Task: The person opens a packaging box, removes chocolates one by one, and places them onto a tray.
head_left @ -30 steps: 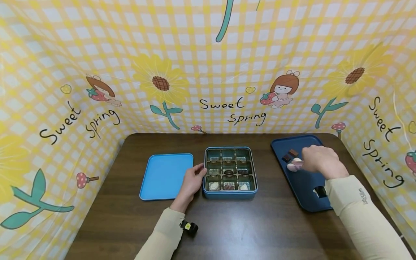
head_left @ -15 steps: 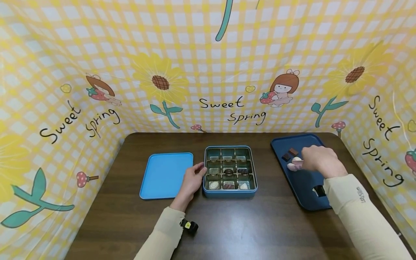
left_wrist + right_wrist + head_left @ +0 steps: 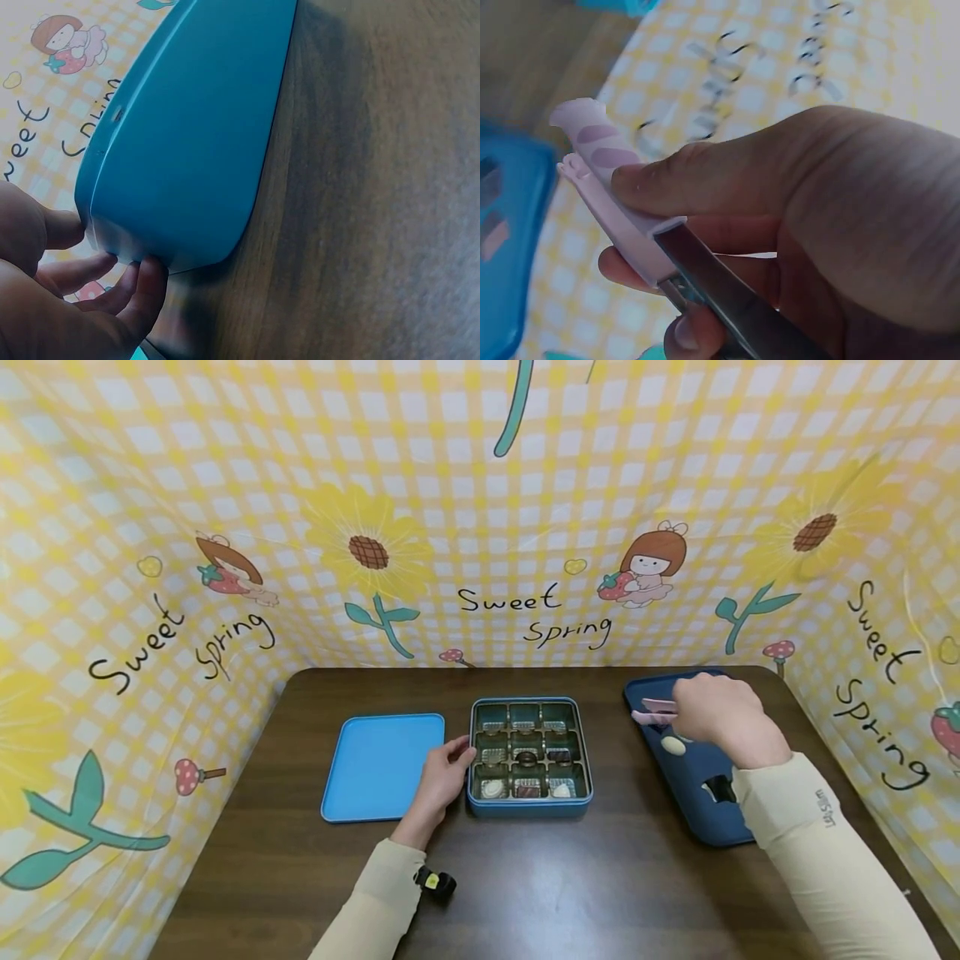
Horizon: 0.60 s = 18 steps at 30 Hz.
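Note:
My right hand (image 3: 720, 710) holds pink tongs (image 3: 652, 713) over the far left part of the dark blue tray (image 3: 693, 817). In the right wrist view, the thumb presses on the pink handle and the fingers lie along the other side. An oval cream-coloured chocolate (image 3: 672, 745) lies below the tongs. A black-and-white piece (image 3: 718, 788) sits nearer the sleeve. My left hand (image 3: 442, 774) touches the left side of a blue box (image 3: 531, 808), with the thumb at its rim and the bent fingers resting on its outer wall (image 3: 187, 142). Several compartments of its divided insert contain chocolates.
A bright blue lid (image 3: 381, 768) lies left of the box. The brown wooden table (image 3: 525, 885) reaches back to a yellow checked cloth (image 3: 480, 543), which hangs behind and at both sides.
My right hand and the tongs have moved away from me and to the left, off the cream-coloured chocolate and over the dark pieces. The tong tips now stand apart. My left hand stays put.

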Tool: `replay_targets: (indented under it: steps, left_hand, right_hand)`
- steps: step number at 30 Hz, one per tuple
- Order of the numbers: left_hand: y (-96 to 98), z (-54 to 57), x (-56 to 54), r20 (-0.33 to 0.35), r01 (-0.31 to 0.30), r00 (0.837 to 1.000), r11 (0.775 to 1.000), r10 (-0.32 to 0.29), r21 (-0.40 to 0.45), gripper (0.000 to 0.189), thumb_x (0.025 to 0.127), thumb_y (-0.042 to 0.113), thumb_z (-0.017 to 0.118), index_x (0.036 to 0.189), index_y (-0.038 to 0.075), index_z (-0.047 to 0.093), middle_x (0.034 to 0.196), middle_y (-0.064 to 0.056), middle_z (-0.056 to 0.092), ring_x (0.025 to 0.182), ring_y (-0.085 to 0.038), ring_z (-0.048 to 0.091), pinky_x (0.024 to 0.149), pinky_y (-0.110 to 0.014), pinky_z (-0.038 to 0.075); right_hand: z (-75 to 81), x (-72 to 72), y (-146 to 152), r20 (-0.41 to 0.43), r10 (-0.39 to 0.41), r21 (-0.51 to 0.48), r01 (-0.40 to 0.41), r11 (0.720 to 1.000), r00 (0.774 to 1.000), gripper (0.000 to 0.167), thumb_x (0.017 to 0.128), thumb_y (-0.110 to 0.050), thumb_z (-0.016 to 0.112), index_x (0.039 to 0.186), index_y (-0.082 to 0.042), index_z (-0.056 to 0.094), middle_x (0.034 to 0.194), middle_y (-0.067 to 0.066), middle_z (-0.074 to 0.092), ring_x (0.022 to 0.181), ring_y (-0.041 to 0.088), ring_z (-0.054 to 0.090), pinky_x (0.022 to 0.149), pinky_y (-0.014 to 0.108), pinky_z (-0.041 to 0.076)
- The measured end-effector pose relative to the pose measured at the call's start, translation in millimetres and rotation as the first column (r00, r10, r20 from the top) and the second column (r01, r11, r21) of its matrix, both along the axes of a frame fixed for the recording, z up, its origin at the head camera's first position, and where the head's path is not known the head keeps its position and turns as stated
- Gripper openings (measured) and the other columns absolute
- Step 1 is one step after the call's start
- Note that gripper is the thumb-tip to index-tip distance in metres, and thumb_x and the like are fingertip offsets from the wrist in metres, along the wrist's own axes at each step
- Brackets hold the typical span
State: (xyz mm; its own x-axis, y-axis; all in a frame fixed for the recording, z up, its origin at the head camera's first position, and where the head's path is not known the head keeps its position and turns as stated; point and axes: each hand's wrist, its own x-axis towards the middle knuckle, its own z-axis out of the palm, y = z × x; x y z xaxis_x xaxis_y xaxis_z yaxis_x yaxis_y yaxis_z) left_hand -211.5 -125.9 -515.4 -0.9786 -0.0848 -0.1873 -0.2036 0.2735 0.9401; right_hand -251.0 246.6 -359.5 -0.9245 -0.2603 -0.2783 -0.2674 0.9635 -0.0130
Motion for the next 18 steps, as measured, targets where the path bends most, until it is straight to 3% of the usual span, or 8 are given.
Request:
replay_targets:
  steps: [9, 18]
  left_hand:
    - [0.2, 1.0, 1.5, 0.005, 0.002, 1.0, 1.0, -0.002, 0.0, 0.044, 0.106, 0.02, 0.056, 0.146, 0.002, 0.052, 0.139, -0.019, 0.057, 0.127, -0.032, 0.054, 0.102, -0.049, 0.048]
    - [-0.1, 0.9, 1.9, 0.009, -0.002, 1.0, 1.0, 0.002, 0.0, 0.044, 0.106, 0.02, 0.056, 0.146, 0.002, 0.053, 0.138, -0.018, 0.058, 0.126, -0.032, 0.055, 0.101, -0.048, 0.048]
  right_hand:
    - [14.3, 7.8, -54.2, -0.085, 0.079, -0.032, -0.082, 0.996, 0.993, 0.006, 0.09, -0.015, 0.068, 0.09, -0.01, 0.071, 0.071, 0.004, 0.06, 0.058, 0.022, 0.054, 0.051, 0.037, 0.042]
    - [8.5, 5.8, -94.9, -0.126, 0.166, -0.04, -0.172, 0.984, 0.978, 0.006, 0.091, -0.016, 0.068, 0.085, -0.014, 0.071, 0.069, 0.0, 0.06, 0.059, 0.02, 0.055, 0.052, 0.037, 0.045]
